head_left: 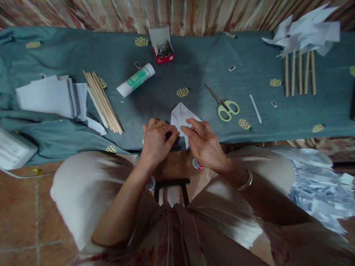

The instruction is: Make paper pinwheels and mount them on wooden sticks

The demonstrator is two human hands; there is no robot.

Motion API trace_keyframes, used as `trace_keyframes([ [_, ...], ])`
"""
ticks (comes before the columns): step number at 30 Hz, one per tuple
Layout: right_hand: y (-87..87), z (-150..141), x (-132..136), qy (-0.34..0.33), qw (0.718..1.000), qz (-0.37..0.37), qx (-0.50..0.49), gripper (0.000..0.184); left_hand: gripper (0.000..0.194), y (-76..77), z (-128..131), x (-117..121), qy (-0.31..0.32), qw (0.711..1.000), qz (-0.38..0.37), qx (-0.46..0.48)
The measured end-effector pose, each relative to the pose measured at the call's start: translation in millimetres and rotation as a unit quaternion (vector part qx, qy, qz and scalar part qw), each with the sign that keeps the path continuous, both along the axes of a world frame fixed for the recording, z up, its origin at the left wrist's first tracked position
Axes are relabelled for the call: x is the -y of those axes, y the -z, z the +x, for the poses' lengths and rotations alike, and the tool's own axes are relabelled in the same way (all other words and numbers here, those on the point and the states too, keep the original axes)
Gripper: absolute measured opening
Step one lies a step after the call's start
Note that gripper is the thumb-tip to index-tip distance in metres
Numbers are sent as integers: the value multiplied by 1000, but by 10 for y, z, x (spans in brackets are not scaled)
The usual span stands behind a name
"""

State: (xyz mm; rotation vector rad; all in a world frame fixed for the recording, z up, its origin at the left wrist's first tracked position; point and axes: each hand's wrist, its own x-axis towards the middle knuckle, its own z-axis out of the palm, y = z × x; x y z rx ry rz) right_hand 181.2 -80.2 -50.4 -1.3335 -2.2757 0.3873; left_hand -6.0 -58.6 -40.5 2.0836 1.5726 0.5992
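Observation:
A folded white paper piece (181, 115) lies at the near edge of the table covered in teal cloth (192, 69). My right hand (204, 143) pinches its near corner with thumb and forefinger. My left hand (156, 140) is closed beside it, fingers curled around something small and dark that I cannot make out, touching the paper's left side. Both hands meet just in front of my knees.
Green-handled scissors (225, 105) lie right of the paper. A glue stick (135, 80), a red box of pins (162, 49), wooden sticks (104, 101) and a paper stack (50, 95) are to the left. Finished paper pinwheels on sticks (301, 49) lie far right. Paper scraps (321, 185) cover the floor.

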Motion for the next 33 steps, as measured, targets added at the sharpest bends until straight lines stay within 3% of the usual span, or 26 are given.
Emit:
trace_keyframes([
  [12, 26, -28, -25, -1, 999, 30, 20, 44, 20, 10, -2, -6, 2, 1000, 16, 3],
  [19, 43, -49, -50, -7, 1000, -9, 8, 52, 15, 4, -1, -1, -3, 1000, -1, 4],
  [25, 15, 36, -110, -24, 998, -6, -63, 39, 10, -21, 4, 14, -2, 1000, 3, 8],
  [33, 3, 149, -254, 51, 994, -29, -87, 48, 7, -95, -6, 33, -16, 999, -31, 15],
])
